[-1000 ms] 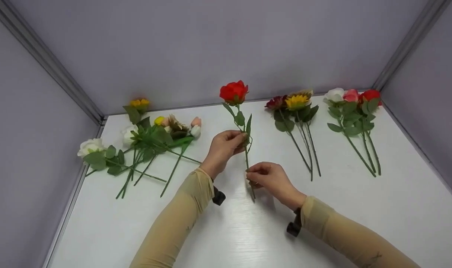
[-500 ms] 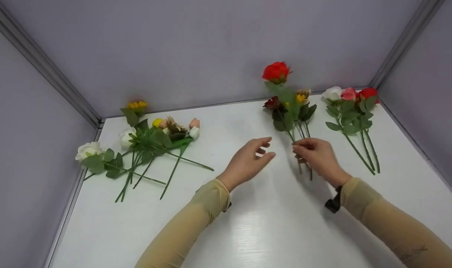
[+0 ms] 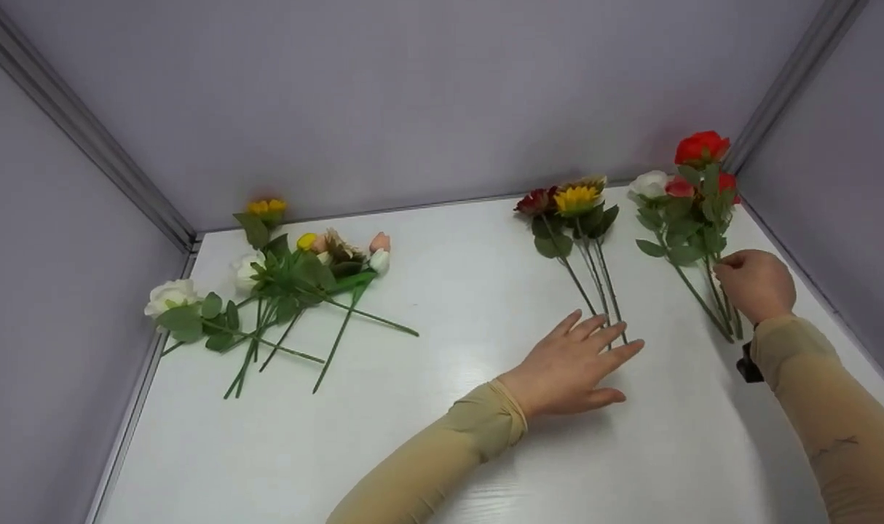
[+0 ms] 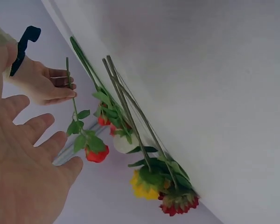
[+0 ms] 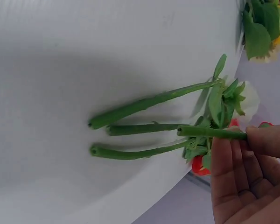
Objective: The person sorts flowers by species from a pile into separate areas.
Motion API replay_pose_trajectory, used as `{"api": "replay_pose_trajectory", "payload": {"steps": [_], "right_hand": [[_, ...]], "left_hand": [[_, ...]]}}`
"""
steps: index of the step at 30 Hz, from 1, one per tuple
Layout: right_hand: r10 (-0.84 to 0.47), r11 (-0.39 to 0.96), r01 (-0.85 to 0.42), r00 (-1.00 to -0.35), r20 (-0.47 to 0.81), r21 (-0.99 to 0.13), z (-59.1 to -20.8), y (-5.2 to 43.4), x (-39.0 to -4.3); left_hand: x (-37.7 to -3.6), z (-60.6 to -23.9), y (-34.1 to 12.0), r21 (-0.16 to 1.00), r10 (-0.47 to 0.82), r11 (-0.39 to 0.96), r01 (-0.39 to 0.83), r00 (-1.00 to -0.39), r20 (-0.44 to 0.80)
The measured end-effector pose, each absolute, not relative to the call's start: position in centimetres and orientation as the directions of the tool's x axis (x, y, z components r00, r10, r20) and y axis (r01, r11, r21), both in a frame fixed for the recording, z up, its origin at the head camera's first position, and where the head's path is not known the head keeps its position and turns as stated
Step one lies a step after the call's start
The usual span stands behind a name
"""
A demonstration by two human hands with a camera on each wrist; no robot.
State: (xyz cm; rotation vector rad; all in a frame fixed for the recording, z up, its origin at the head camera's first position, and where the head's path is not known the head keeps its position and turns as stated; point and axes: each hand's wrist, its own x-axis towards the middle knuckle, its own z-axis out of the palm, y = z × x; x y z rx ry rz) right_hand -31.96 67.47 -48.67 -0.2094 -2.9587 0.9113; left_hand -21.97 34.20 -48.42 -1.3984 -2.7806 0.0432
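My right hand (image 3: 759, 284) pinches the stem of a red rose (image 3: 702, 148) between thumb and fingers. The rose is raised over a group with a white rose (image 3: 647, 184), a pink rose (image 3: 679, 187) and another red rose (image 3: 729, 188). In the right wrist view the held stem (image 5: 200, 131) is above three stems lying on the table. My left hand (image 3: 569, 367) holds nothing; its fingers are spread. It overlaps the lower stem ends of the middle group, a sunflower (image 3: 577, 200), a dark red flower (image 3: 537, 201) and a beige flower (image 3: 595, 182).
A loose pile of flowers covers the white table's (image 3: 449, 269) left part, including a white rose (image 3: 172, 295), a yellow flower (image 3: 267, 209) and a white tulip (image 3: 380, 260). Grey walls (image 3: 442, 94) close off the back and both sides.
My right hand has carried the red rose from the middle, past the sunflower group, to the right group. My left hand has let go of its stem and moved right, fingers spreading.
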Motion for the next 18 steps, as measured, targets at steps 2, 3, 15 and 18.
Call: {"api": "replay_pose_trajectory", "payload": {"steps": [2,3,15,18], "right_hand": [[0.141,0.822,0.123,-0.990,-0.010,-0.557,-49.3,68.0,-31.9],[0.142,0.822,0.123,-0.990,-0.010,-0.556,-49.6,68.1,-31.9],[0.135,0.862,0.106,-0.991,0.022,-0.495,-51.6,68.7,-31.8],[0.130,0.871,0.101,-0.991,0.027,-0.481,-51.7,68.7,-31.7]], "left_hand": [[-21.7,-48.6,34.7,-0.043,0.810,0.586,0.809,-0.586,0.014],[-21.7,-48.6,34.8,-0.049,0.812,0.583,0.811,-0.583,0.014],[-21.4,-49.4,34.6,0.009,0.818,0.576,0.818,-0.575,-0.017],[-21.4,-49.5,34.7,0.023,0.818,0.575,0.818,-0.574,-0.022]]}}
